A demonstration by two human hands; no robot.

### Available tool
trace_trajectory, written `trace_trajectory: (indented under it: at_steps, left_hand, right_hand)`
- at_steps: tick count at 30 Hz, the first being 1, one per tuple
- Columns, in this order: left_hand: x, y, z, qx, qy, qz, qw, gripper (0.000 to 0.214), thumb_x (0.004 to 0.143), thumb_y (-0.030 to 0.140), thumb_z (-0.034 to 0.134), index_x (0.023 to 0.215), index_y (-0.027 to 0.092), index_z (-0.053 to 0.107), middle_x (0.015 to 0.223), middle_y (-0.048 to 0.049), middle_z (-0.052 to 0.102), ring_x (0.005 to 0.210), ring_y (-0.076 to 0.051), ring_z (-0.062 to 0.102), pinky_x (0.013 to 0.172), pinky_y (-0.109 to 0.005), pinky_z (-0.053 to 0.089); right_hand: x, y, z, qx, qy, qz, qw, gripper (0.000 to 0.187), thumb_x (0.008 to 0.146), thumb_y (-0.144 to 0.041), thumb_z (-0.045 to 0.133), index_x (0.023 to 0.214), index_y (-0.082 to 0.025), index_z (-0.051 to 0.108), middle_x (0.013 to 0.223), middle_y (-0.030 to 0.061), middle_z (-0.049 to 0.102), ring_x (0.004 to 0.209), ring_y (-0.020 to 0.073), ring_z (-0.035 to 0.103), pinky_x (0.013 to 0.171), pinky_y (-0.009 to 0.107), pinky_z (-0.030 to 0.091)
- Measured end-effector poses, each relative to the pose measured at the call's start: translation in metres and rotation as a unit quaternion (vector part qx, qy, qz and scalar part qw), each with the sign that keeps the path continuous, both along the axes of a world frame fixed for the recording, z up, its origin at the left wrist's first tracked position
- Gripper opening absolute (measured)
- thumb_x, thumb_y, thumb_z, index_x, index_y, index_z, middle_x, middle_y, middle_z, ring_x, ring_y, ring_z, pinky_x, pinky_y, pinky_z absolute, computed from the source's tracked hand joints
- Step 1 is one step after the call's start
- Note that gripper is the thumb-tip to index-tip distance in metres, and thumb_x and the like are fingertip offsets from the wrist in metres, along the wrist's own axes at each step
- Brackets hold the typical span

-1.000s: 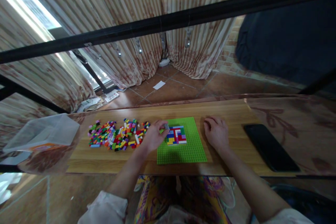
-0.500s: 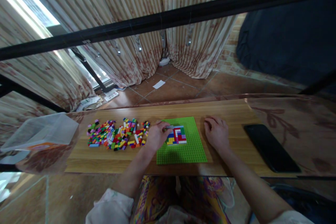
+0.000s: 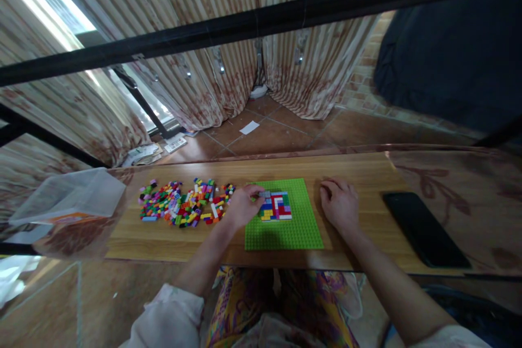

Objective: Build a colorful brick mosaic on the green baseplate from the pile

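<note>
A green baseplate point(image 3: 293, 231) lies on the wooden table point(image 3: 362, 168), with a small patch of red, blue, yellow and white bricks point(image 3: 277, 206) built on its upper left part. My left hand point(image 3: 242, 206) rests on the plate's left edge, fingers pinched on a small grey brick point(image 3: 266, 194) at the top left corner of the patch. My right hand point(image 3: 340, 204) lies on the table just right of the plate, fingers curled loosely, holding nothing I can see. A pile of loose coloured bricks point(image 3: 183, 204) spreads left of my left hand.
A black phone point(image 3: 426, 228) lies flat at the right of the table. A clear plastic bag point(image 3: 69, 198) sits at the table's left end. A black bar point(image 3: 261, 24) crosses overhead. Curtains and a tiled floor lie beyond the table.
My left hand has brought the grey brick down onto the top left corner of the built patch. My right hand has stayed put. The camera shifted slightly.
</note>
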State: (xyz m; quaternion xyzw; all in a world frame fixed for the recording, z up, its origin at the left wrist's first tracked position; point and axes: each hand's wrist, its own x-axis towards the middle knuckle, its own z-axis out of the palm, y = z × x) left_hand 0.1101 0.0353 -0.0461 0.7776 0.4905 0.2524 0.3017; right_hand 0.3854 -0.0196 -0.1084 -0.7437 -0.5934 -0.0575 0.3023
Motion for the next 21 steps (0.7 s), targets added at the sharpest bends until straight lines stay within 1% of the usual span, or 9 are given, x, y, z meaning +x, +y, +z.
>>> trace_trajectory:
  at_steps: [5, 8, 11, 15, 18, 21]
  left_hand:
    - [0.0, -0.002, -0.001, -0.038, -0.035, 0.011, 0.999, 0.024, 0.075, 0.016, 0.062, 0.097, 0.019, 0.07, 0.093, -0.0032, 0.074, 0.082, -0.015, 0.067, 0.081, -0.029, 0.054]
    - [0.001, 0.0, -0.004, -0.089, -0.086, 0.013, 0.992, 0.027, 0.077, 0.026, 0.063, 0.101, 0.017, 0.07, 0.091, -0.0041, 0.074, 0.079, -0.016, 0.067, 0.075, -0.028, 0.054]
    - [0.002, 0.006, -0.007, -0.131, -0.117, 0.013, 0.984, 0.029, 0.081, 0.035, 0.058, 0.098, 0.016, 0.072, 0.085, -0.0026, 0.074, 0.075, -0.015, 0.065, 0.07, -0.025, 0.052]
    - [0.002, 0.012, -0.01, -0.146, -0.11, 0.005, 0.983, 0.032, 0.082, 0.04, 0.055, 0.089, 0.017, 0.075, 0.078, 0.0003, 0.072, 0.07, -0.013, 0.062, 0.066, -0.023, 0.048]
    - [0.003, 0.013, -0.011, -0.155, -0.11, 0.0, 0.982, 0.034, 0.08, 0.043, 0.056, 0.086, 0.016, 0.076, 0.073, 0.0009, 0.071, 0.066, -0.013, 0.06, 0.062, -0.022, 0.045]
    - [0.003, 0.012, -0.012, -0.159, -0.116, 0.003, 0.98, 0.035, 0.079, 0.044, 0.056, 0.085, 0.016, 0.076, 0.072, 0.0007, 0.07, 0.064, -0.013, 0.058, 0.062, -0.023, 0.044]
  right_hand:
    - [0.0, 0.0, 0.001, 0.004, 0.007, 0.006, 1.0, 0.026, 0.089, -0.027, 0.048, 0.101, -0.018, 0.069, 0.109, 0.0111, 0.065, 0.099, 0.0253, 0.051, 0.087, 0.041, 0.039]
    - [0.0, 0.0, 0.001, 0.002, 0.008, 0.004, 1.0, 0.026, 0.089, -0.027, 0.048, 0.101, -0.018, 0.069, 0.109, 0.0111, 0.065, 0.099, 0.0257, 0.051, 0.087, 0.041, 0.039]
    - [0.0, 0.0, 0.0, -0.001, 0.01, 0.004, 1.0, 0.026, 0.089, -0.027, 0.048, 0.1, -0.018, 0.069, 0.109, 0.0111, 0.065, 0.099, 0.026, 0.051, 0.087, 0.042, 0.039]
    - [0.0, 0.0, 0.0, 0.006, 0.01, 0.002, 1.0, 0.026, 0.089, -0.028, 0.047, 0.1, -0.019, 0.069, 0.109, 0.0113, 0.064, 0.098, 0.026, 0.051, 0.086, 0.042, 0.038]
    - [-0.001, 0.0, 0.001, 0.004, 0.006, 0.002, 1.0, 0.026, 0.089, -0.028, 0.047, 0.099, -0.018, 0.07, 0.108, 0.0112, 0.065, 0.097, 0.0258, 0.051, 0.086, 0.041, 0.038]
    - [-0.001, -0.001, 0.003, -0.004, 0.004, 0.006, 1.0, 0.026, 0.09, -0.028, 0.047, 0.1, -0.018, 0.069, 0.107, 0.0111, 0.065, 0.098, 0.0254, 0.051, 0.086, 0.04, 0.038]
